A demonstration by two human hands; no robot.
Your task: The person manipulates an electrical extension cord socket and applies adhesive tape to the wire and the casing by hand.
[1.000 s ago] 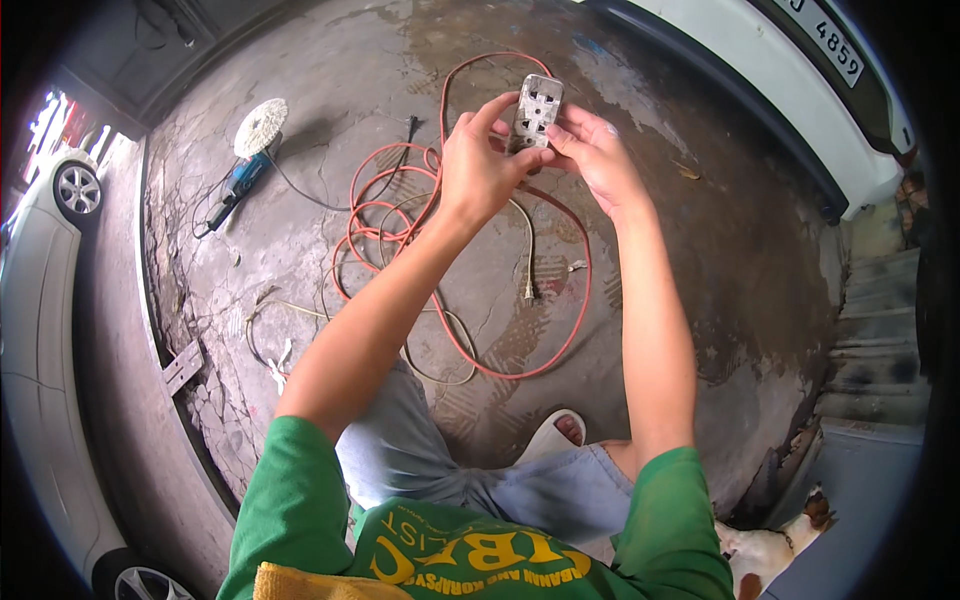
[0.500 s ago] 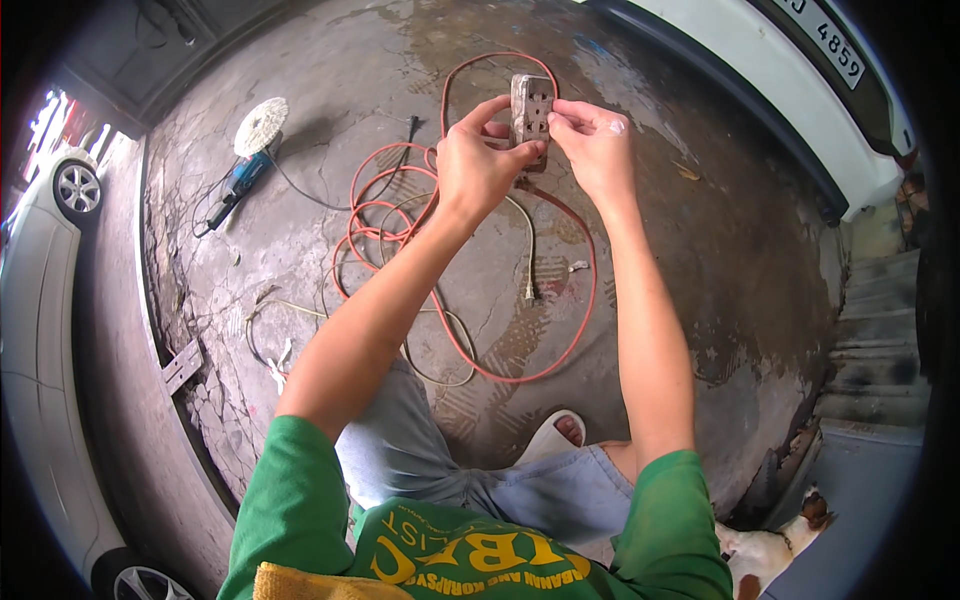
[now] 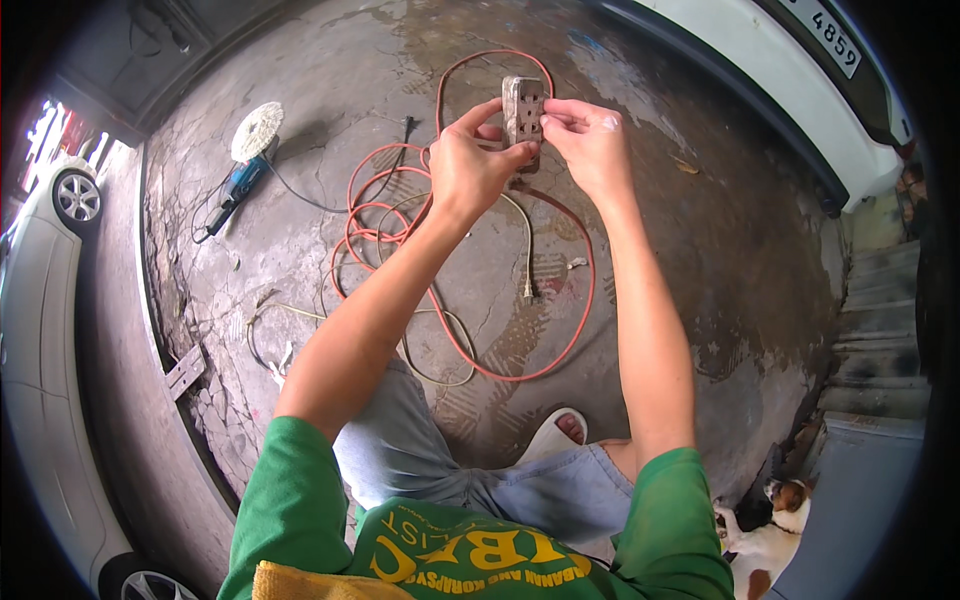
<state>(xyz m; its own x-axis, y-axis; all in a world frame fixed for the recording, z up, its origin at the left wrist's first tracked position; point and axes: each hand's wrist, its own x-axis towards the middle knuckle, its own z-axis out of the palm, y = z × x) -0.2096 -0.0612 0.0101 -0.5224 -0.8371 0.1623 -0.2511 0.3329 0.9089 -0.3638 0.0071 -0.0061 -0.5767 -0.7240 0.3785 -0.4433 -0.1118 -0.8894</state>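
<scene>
My left hand [image 3: 472, 160] is closed round a worn, dirty extension socket [image 3: 523, 110] with several outlet holes, its thumb across the lower part. The socket is held up above the floor, its holes turned partly to the right. My right hand [image 3: 588, 145] meets the socket's right edge with thumb and fingertips pinched together. Whatever lies between those fingertips is too small or hidden to name. An orange cord [image 3: 592, 270] runs from the socket's lower end and loops over the concrete.
A blue polisher [image 3: 238, 185] with a white pad lies at the left. Thinner cords, one with a plug [image 3: 528, 290], lie among the orange loops. A white vehicle [image 3: 800, 110] stands far right, a silver car [image 3: 40, 300] at left. A dog [image 3: 765, 550] is near right.
Both hands and the socket have shifted slightly left. The dog at the lower right has moved its head. My right fingertips remain at the socket's edge.
</scene>
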